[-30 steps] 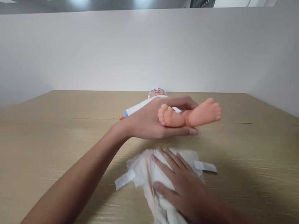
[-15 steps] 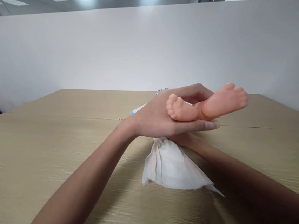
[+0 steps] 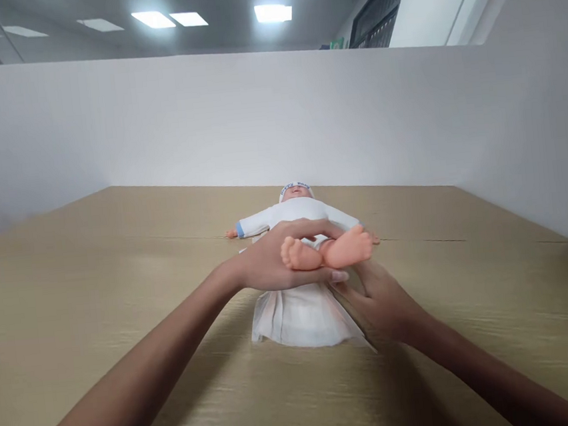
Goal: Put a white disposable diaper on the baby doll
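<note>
Doll (image 3: pixel 298 209) is lying on its back at the middle of the wooden table (image 3: pixel 95 291), its head pointing toward the white partition (image 3: pixel 255 122). On the left, the left hand (image 3: pixel 273 259) is holding the lower legs together, fingers above and thumb beneath, with the feet (image 3: pixel 348 248) sitting raised off the tabletop. The legs are looking smooth, firm and probably light, perhaps slightly slippery, so the ankles are offering the surest hold. Below the feet, the white diaper (image 3: pixel 305 325) is spreading over the table; it is appearing soft, limp and easily creased, best taken by a side edge rather than a thin corner. On the right, the right hand (image 3: pixel 382 297) is resting just beside the diaper's right edge, its fingertips disappearing behind the feet; whether they are gripping anything, I cannot tell.

As for looks, the doll's arm on the left is stretching out to a pale-blue cuff (image 3: pixel 239 229). Beside the left hand, the diaper is flaring toward the near side in pleats, faintly peach along its edges. Centrally, a white top is covering the torso and blue lettering is crossing the headwear (image 3: pixel 295 188). Rightward, the pinkish feet are showing moulded toes, one foot angling outward.
</note>
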A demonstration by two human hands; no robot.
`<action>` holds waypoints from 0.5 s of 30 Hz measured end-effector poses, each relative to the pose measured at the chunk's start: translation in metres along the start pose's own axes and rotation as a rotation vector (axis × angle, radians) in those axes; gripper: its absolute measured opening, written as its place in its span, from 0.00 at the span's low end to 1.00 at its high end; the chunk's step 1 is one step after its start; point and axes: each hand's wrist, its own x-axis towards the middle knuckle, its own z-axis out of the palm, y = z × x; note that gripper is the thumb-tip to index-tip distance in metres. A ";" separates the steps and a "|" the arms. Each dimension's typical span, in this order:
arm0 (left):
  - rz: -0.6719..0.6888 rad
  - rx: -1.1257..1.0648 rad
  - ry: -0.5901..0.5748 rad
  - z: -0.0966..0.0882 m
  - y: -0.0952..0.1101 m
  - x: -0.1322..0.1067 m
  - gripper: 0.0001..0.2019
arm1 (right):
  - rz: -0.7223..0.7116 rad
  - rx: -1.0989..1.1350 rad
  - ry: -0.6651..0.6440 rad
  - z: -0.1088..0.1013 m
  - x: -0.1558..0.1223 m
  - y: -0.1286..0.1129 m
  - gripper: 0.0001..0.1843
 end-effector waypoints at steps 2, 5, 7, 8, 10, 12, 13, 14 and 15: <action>-0.004 -0.003 -0.005 0.006 -0.002 -0.005 0.20 | 0.001 0.056 -0.033 -0.001 -0.006 -0.006 0.27; -0.033 -0.001 -0.013 0.012 -0.002 -0.011 0.20 | -0.045 0.119 0.019 0.002 -0.003 -0.014 0.37; -0.031 0.001 -0.017 0.012 0.000 -0.016 0.20 | -0.100 0.176 -0.013 0.002 0.004 -0.017 0.37; -0.024 0.014 -0.021 0.011 0.001 -0.020 0.21 | -0.132 0.204 -0.044 0.001 0.008 -0.018 0.35; -0.016 0.087 -0.030 0.006 0.002 -0.030 0.23 | -0.215 0.228 -0.119 -0.005 0.011 -0.017 0.30; -0.030 0.199 -0.055 -0.002 -0.001 -0.045 0.23 | -0.312 0.194 -0.174 -0.013 0.010 -0.012 0.29; -0.036 0.252 -0.072 -0.006 -0.004 -0.054 0.21 | -0.360 0.164 -0.196 -0.017 0.008 -0.007 0.30; -0.034 0.297 -0.093 -0.011 -0.008 -0.064 0.19 | -0.410 0.132 -0.215 -0.021 0.006 -0.001 0.32; -0.024 0.332 -0.113 -0.014 -0.014 -0.075 0.17 | -0.459 0.102 -0.233 -0.024 0.003 0.006 0.32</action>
